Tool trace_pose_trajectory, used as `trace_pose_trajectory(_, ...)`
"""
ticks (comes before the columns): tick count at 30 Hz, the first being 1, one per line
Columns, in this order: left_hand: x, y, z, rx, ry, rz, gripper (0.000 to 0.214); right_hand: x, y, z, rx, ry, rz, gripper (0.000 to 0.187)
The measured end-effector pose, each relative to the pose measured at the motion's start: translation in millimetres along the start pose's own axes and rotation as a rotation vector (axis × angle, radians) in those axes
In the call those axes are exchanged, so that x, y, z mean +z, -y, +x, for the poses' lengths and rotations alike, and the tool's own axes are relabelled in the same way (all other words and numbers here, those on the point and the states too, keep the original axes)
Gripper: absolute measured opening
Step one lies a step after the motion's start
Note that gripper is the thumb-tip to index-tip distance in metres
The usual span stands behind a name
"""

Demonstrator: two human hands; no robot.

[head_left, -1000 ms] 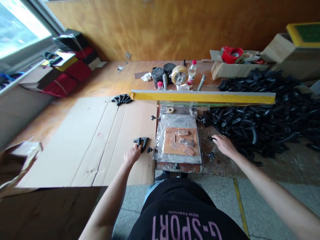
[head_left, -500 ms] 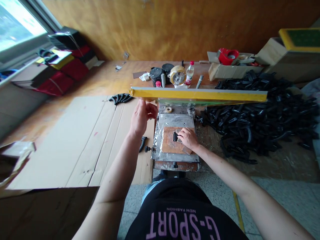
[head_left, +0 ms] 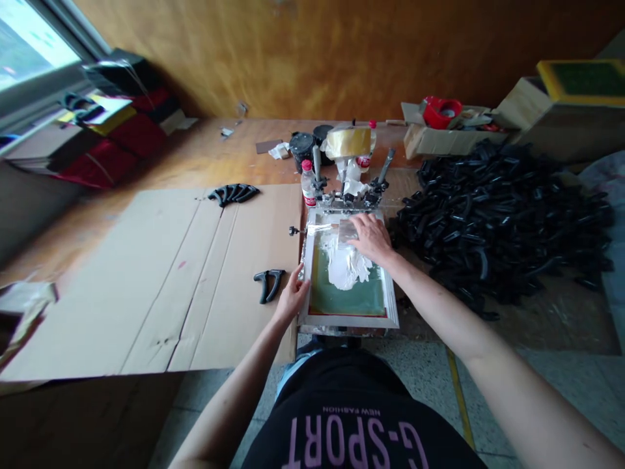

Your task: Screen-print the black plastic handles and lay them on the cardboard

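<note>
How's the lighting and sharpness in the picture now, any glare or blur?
In the head view, the window is washed out and the red bundle looks smeared; in that same view, the screen frame reads sharper, and small glints dot the pile of black parts.

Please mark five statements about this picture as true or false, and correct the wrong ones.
1. The right hand holds a flat scraper. True.
2. White ink covers the whole screen. False: green mesh shows bare in the part nearest the person.
3. The pile of black plastic parts lies to the right of the screen-printing frame. True.
4. The left hand holds a bottle. False: it is at the frame's left edge, with no bottle in it.
5. The black curved parts nearest the left hand lie on the cardboard sheet. True.
</note>
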State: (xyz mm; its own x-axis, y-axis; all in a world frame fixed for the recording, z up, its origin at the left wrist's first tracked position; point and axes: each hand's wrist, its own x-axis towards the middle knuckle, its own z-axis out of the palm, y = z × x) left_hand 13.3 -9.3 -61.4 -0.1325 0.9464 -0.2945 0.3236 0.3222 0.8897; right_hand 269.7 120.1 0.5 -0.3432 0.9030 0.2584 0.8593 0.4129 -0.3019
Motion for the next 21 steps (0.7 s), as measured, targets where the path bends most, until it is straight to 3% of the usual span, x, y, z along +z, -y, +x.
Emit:
trace_pose_trajectory(4, -0.4, 9.3, 7.5, -0.021, 0.058, -0.006, 0.07, 4.1, 27.7, -21.7, -0.121, 0.227, -0.042, 0.009)
trace_pose_trajectory(8, -0.7, 12.7, 6.9, -0.027, 0.05, -0.021, 0.069, -4.6, 21.3, -62.1, -0.463, 0.318, -0.025, 0.017)
trace_pose_trajectory(10, 0.2, 12.6, 6.2, -0.032, 0.039, -0.032, 0.069, -7.7, 17.6, -67.5, -0.518, 0.349, 0.021, 0.013)
trace_pose_trajectory(14, 0.7, 10.2, 5.3, -0.056, 0.035, -0.076, 0.071, 2.1, 19.4, -70.6, -0.407, 0.178, -0.013, 0.011)
trace_pose_trajectory(16, 0.9, 9.4, 5.0, -0.068, 0.04, -0.12, 0.074, 9.7, 21.8, -80.3, -0.457, 0.104, -0.037, 0.017)
trace_pose_trajectory(19, 0.8, 7.9, 4.6, -0.081, 0.052, -0.154, 0.077, 11.8, 24.8, -89.5, -0.524, 0.116, 0.027, 0.014)
trace_pose_trajectory(21, -1.4, 3.5, 3.1, -0.081, 0.057, -0.152, 0.077, 6.6, 26.9, -78.0, -0.44, 0.104, 0.084, 0.01)
